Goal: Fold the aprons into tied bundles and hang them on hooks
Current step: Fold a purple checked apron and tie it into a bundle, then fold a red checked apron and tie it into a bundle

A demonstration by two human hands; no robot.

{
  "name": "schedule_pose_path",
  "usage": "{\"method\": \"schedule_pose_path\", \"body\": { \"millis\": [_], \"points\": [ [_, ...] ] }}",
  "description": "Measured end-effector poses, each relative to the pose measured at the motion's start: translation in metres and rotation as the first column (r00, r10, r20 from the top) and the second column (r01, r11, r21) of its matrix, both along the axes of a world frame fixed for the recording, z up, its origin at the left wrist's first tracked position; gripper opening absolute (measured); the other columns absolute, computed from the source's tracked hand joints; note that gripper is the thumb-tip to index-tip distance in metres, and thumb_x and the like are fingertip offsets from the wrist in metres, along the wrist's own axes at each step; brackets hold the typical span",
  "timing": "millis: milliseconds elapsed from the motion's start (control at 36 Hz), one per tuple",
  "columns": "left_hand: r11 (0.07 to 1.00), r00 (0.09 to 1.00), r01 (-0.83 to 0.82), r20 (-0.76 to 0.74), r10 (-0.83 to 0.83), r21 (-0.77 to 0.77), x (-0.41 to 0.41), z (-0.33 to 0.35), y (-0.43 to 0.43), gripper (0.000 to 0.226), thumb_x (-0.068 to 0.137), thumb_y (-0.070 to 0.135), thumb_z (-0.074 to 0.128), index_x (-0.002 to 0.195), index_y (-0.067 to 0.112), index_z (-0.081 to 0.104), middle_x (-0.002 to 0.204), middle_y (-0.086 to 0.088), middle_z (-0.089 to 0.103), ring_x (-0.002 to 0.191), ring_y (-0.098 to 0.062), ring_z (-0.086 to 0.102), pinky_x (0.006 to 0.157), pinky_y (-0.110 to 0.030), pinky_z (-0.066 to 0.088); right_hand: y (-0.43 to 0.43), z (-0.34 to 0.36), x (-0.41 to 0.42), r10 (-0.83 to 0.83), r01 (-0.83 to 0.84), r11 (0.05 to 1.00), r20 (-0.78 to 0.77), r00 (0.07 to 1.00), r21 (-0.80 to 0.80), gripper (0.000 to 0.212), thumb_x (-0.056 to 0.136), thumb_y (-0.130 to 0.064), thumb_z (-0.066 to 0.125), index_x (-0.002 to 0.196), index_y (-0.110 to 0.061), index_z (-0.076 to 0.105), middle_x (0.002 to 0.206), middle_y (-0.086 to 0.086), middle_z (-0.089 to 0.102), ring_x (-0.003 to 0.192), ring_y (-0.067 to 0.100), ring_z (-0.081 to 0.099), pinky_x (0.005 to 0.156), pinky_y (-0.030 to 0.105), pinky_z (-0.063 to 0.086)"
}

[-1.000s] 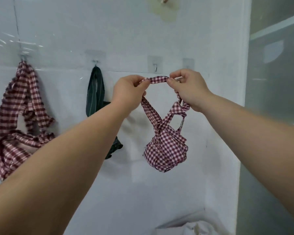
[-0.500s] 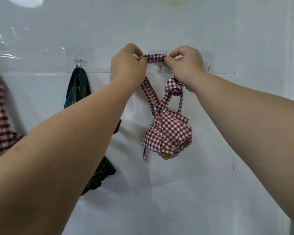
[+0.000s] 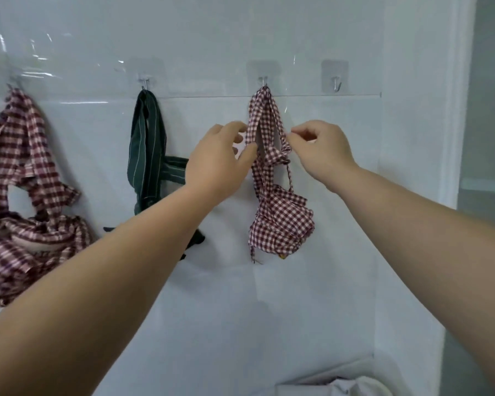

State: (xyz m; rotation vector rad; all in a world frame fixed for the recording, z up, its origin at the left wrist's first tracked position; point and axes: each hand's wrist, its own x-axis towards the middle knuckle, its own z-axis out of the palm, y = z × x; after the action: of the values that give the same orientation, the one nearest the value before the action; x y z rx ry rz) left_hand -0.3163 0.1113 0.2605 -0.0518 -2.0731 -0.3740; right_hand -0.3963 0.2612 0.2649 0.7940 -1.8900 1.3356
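A small red-and-white gingham apron bundle point(image 3: 280, 224) hangs by its strap loop from the third wall hook point(image 3: 263, 80). My left hand point(image 3: 217, 158) is just left of the strap, with relaxed fingers and the thumb tip touching or nearly touching the cloth. On the other side of the loop, by the knot, is my right hand point(image 3: 320, 150); its fingers are loosely curled and I see nothing held between them. The bundle's weight is on the hook.
A dark green striped apron point(image 3: 146, 147) hangs on the second hook, partly behind my left forearm. A large red checked apron point(image 3: 26, 195) hangs at far left. The fourth hook point(image 3: 337, 84) at right is bare. White cloth point(image 3: 340, 387) lies at the bottom edge.
Both hands lifted the strap loop up to the hook and then dropped below it, letting go. The bundle now hangs from the hook by itself.
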Motion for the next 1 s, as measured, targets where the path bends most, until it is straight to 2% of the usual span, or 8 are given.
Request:
{"method": "schedule_pose_path", "body": {
  "millis": [167,472,583,639,722,861,917,1000],
  "points": [
    [0.978,0.992,0.125,-0.034,-0.121,0.17,0.034,-0.071,0.01,0.018,0.094,0.022,0.055,0.104,0.017,0.07,0.082,0.01,0.063,0.069,-0.004,0.056,0.068,-0.025,0.05,0.012,-0.061,0.032,-0.016,0.018,0.999,0.041,0.999,-0.046,0.013,0.09,-0.019,0.058,0.091,-0.015,0.07,0.081,-0.006,0.062,0.079,0.009,0.057,0.071,0.019,0.041],
    [0.941,0.856,0.135,0.442,-0.268,0.31,0.068,-0.24,0.02,0.015,0.093,0.019,0.058,0.099,0.018,0.072,0.088,0.009,0.066,0.073,-0.009,0.059,0.072,-0.016,0.044,0.041,-0.244,0.08,-0.017,-0.076,0.98,0.455,0.89,0.184,0.011,0.089,-0.02,0.06,0.081,-0.019,0.068,0.064,-0.01,0.056,0.06,0.004,0.049,0.062,0.019,0.039],
    [0.938,0.641,0.114,0.697,-0.32,0.326,0.077,-0.316,0.023,0.018,0.093,0.023,0.059,0.106,0.02,0.069,0.093,0.01,0.066,0.075,0.002,0.058,0.069,-0.004,0.039,0.058,-0.333,0.096,-0.149,-0.127,0.919,0.627,0.764,0.373,0.011,0.091,-0.019,0.058,0.082,-0.02,0.065,0.066,-0.012,0.056,0.064,0.005,0.052,0.065,0.022,0.038],
    [0.936,0.494,0.11,0.799,-0.343,0.334,0.081,-0.348,0.023,0.03,0.092,0.029,0.06,0.12,0.02,0.064,0.113,0.003,0.065,0.099,-0.009,0.062,0.086,-0.016,0.043,0.063,-0.368,0.106,-0.223,-0.184,0.862,0.678,0.7,0.473,0.017,0.091,-0.024,0.058,0.104,-0.015,0.066,0.094,-0.004,0.065,0.092,0.015,0.06,0.081,0.025,0.042],
    [0.95,0.276,0.116,0.91,-0.31,0.289,0.092,-0.395,0.023,0.065,0.084,0.043,0.068,0.142,0.024,0.044,0.145,-0.002,0.044,0.132,-0.018,0.041,0.106,-0.028,0.031,0.07,-0.407,0.121,-0.369,-0.286,0.747,0.732,0.572,0.6,0.057,0.091,-0.033,0.059,0.141,-0.016,0.039,0.144,0.007,0.04,0.132,0.023,0.038,0.103,0.03,0.032],
    [0.967,-0.254,0.241,0.967,-0.02,0.084,0.12,-0.457,0.017,0.123,0.061,0.066,0.076,0.149,0.044,-0.007,0.16,-0.001,-0.014,0.146,-0.038,-0.007,0.112,-0.068,0.008,0.074,-0.441,0.148,-0.282,-0.511,0.738,0.889,0.361,0.441,0.084,0.082,-0.045,0.069,0.149,-0.021,0.024,0.152,0.002,0.028,0.133,0.019,0.037,0.101,0.025,0.03],
    [0.958,-0.258,0.285,0.962,0.09,-0.013,0.13,-0.468,0.015,0.123,0.068,0.053,0.079,0.15,0.04,-0.012,0.16,-0.004,-0.012,0.146,-0.039,-0.001,0.114,-0.064,0.014,0.073,-0.449,0.153,-0.303,-0.582,0.676,0.891,0.338,0.451,0.09,0.078,-0.048,0.071,0.149,-0.024,0.022,0.153,0.002,0.026,0.135,0.018,0.035,0.105,0.027,0.028],
    [0.972,-0.083,0.236,0.996,0.038,-0.018,0.133,-0.475,0.012,0.093,0.082,0.031,0.07,0.153,0.032,0.009,0.155,-0.008,0.022,0.138,-0.029,0.029,0.111,-0.05,0.032,0.069,-0.45,0.154,-0.292,-0.642,0.624,0.895,0.338,0.446,0.098,0.072,-0.052,0.075,0.149,-0.028,0.02,0.153,0.0,0.026,0.136,0.02,0.033,0.113,0.036,0.028]
  ]
}}
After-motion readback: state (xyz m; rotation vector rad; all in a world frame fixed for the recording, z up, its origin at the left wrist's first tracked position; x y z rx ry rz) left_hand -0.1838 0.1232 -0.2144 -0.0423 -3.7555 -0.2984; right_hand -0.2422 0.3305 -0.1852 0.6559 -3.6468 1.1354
